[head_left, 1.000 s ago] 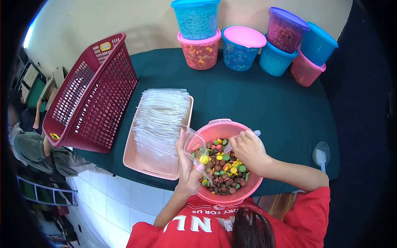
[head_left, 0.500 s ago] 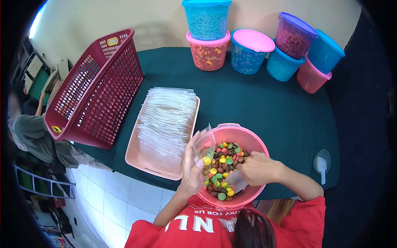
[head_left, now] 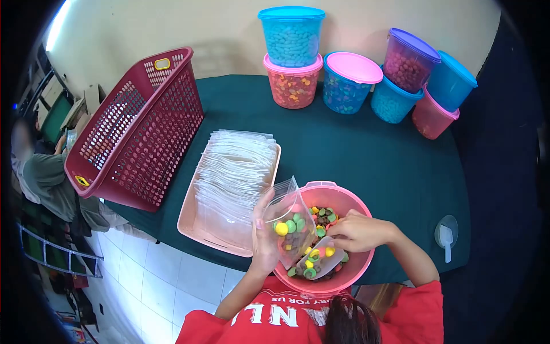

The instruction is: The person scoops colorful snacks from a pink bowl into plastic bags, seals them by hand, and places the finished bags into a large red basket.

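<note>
Currently on the dark green surface (head_left: pixel 344 149): one pink tub (head_left: pixel 362 252), near edge, holding mixed sweets (head_left: pixel 323 217) in brown, green, yellow and pink.

Left hand (head_left: pixel 264 243): partly curled at the tub's left rim, thumb and fingers gripping one side of a clear bag (head_left: pixel 296 218). Bag turned more broadly to the camera than half a second ago; green, yellow, pink and brown sweets now show through it.

Right hand (head_left: pixel 361 231): fingers closed around a translucent scoop (head_left: pixel 332 264), handle hidden. Half a second ago, the blade was dug among the sweets; now it lies in the tub beside the bag's lower end, heaped with green and yellow pieces. Whether scoop and bag touch cannot be told.

Unchanged in arrangement: one pale pink tray (head_left: pixel 215 242) of stacked clear bags (head_left: pixel 235 178), left of the tub; one maroon basket (head_left: pixel 154 137), beyond the tray; lidded tubs (head_left: pixel 291 86), some stacked, along the back; one small dish holding a white scoop (head_left: pixel 447 236), far right.
</note>
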Available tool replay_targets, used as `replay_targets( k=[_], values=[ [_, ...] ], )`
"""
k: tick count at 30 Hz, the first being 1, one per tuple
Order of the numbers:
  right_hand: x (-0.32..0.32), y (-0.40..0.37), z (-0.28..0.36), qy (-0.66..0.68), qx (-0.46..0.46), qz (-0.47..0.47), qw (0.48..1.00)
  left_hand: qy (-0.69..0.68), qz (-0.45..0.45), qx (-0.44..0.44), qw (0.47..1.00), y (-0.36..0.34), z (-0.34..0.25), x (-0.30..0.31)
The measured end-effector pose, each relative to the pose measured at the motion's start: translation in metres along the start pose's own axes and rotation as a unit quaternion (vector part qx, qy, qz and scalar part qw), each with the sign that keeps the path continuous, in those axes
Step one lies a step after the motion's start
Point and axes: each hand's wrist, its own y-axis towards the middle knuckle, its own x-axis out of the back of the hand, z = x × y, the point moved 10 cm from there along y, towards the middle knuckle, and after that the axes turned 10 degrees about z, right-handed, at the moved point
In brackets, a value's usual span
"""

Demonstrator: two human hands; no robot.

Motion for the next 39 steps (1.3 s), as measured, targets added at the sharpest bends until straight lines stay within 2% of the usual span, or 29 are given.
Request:
replay_targets(
  k=[2, 4, 6, 7, 8, 9, 10, 12, 13, 14, 16, 21, 25, 27, 30, 37, 39],
  values=[
    [0.012, -0.013, 0.004, -0.012, -0.005, -0.016, 1.000, -0.020, 0.004, 0.006, 1.000, -0.001, 0.001, -0.002],
    [0.038, -0.031, 0.013, -0.031, 0.012, -0.114, 0.993, 0.008, 0.022, -0.001, 1.000, -0.001, 0.000, -0.005],
    [0.054, -0.048, 0.022, -0.026, 0.005, -0.138, 0.990, 0.037, 0.041, -0.006, 0.998, 0.000, -0.005, -0.011],
    [0.071, -0.063, 0.026, -0.038, -0.031, -0.184, 0.982, 0.024, 0.057, -0.026, 0.998, 0.001, -0.014, -0.018],
    [0.085, -0.076, 0.028, -0.048, -0.068, -0.229, 0.970, 0.010, 0.075, -0.046, 0.996, 0.002, -0.021, -0.024],
    [0.098, -0.088, 0.038, -0.086, -0.057, -0.289, 0.952, -0.037, 0.080, -0.049, 0.995, 0.002, -0.014, -0.022],
    [0.104, -0.093, 0.047, -0.088, -0.057, -0.292, 0.951, -0.036, 0.082, -0.051, 0.995, 0.004, -0.013, -0.021],
    [0.126, -0.115, 0.052, -0.065, -0.149, -0.382, 0.910, 0.007, 0.111, -0.048, 0.993, 0.005, -0.011, -0.026],
    [0.135, -0.122, 0.064, -0.106, -0.154, -0.432, 0.882, 0.017, 0.111, -0.029, 0.993, 0.004, -0.012, -0.028],
    [0.138, -0.120, 0.069, -0.106, -0.155, -0.435, 0.881, 0.017, 0.114, -0.030, 0.993, 0.003, -0.013, -0.029],
    [0.148, -0.123, 0.081, -0.179, -0.195, -0.470, 0.842, 0.049, 0.115, 0.002, 0.992, 0.002, -0.007, -0.031],
    [0.154, -0.105, 0.086, -0.305, -0.252, -0.457, 0.797, 0.137, 0.143, -0.019, 0.980, 0.000, -0.015, -0.042],
    [0.152, -0.106, 0.092, -0.319, -0.263, -0.442, 0.796, 0.128, 0.149, -0.010, 0.980, 0.001, -0.011, -0.041],
    [0.151, -0.114, 0.095, -0.328, -0.265, -0.474, 0.773, 0.139, 0.145, -0.002, 0.980, 0.001, -0.009, -0.040],
    [0.148, -0.114, 0.095, -0.339, -0.288, -0.459, 0.769, 0.136, 0.144, -0.006, 0.980, 0.001, -0.009, -0.041],
    [0.145, -0.123, 0.081, -0.269, -0.303, -0.466, 0.786, 0.144, 0.144, -0.008, 0.979, 0.006, -0.010, -0.040],
    [0.143, -0.126, 0.074, -0.229, -0.318, -0.470, 0.791, 0.182, 0.163, -0.018, 0.970, 0.005, -0.016, -0.045]
  ],
)
